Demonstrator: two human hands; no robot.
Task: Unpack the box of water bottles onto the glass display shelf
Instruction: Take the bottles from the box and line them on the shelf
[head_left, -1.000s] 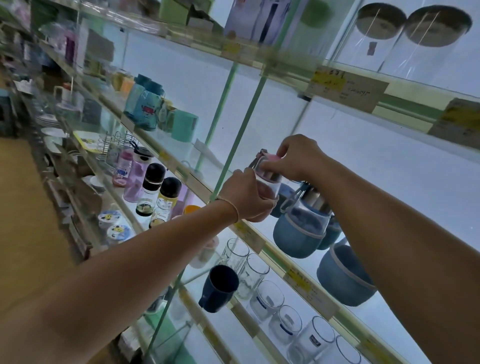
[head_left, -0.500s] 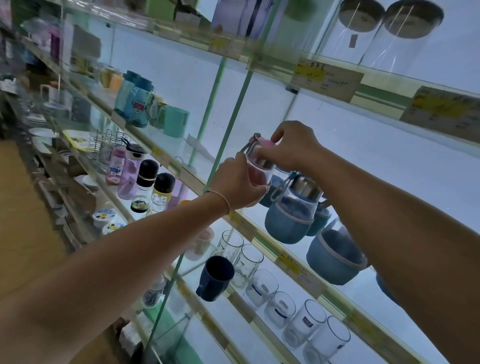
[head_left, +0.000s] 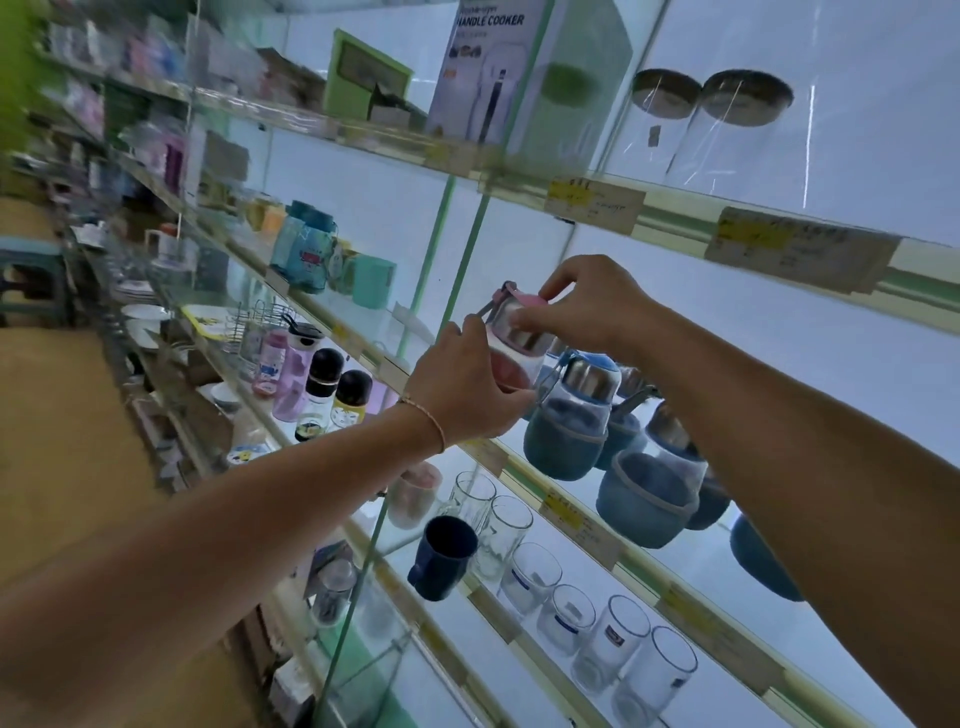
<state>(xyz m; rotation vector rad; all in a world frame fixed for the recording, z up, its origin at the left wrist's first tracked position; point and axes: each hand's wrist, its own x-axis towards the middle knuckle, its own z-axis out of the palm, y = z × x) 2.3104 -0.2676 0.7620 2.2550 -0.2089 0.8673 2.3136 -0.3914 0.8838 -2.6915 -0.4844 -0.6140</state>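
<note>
A small glass water bottle (head_left: 519, 338) with a pink lid, a steel collar and a pink base is held over the front of the glass display shelf (head_left: 576, 512). My left hand (head_left: 465, 387) grips its body from the left. My right hand (head_left: 589, 306) pinches its lid from above. Just right of it on the same shelf stand several bottles with blue sleeves and steel caps (head_left: 569, 423). The bottle's lower part is hidden by my left hand. No box is in view.
Glass tumblers (head_left: 566, 597) and a dark blue mug (head_left: 441, 556) fill the shelf below. A green glass divider (head_left: 431, 296) rises just left of my hands. Teal cups (head_left: 371, 280) stand further left, a boxed cooker (head_left: 493, 67) and jars above.
Both hands keep hold of the pink-lidded bottle at the same spot beside the blue bottles. The camera has tilted upward, so more of the upper shelf shows.
</note>
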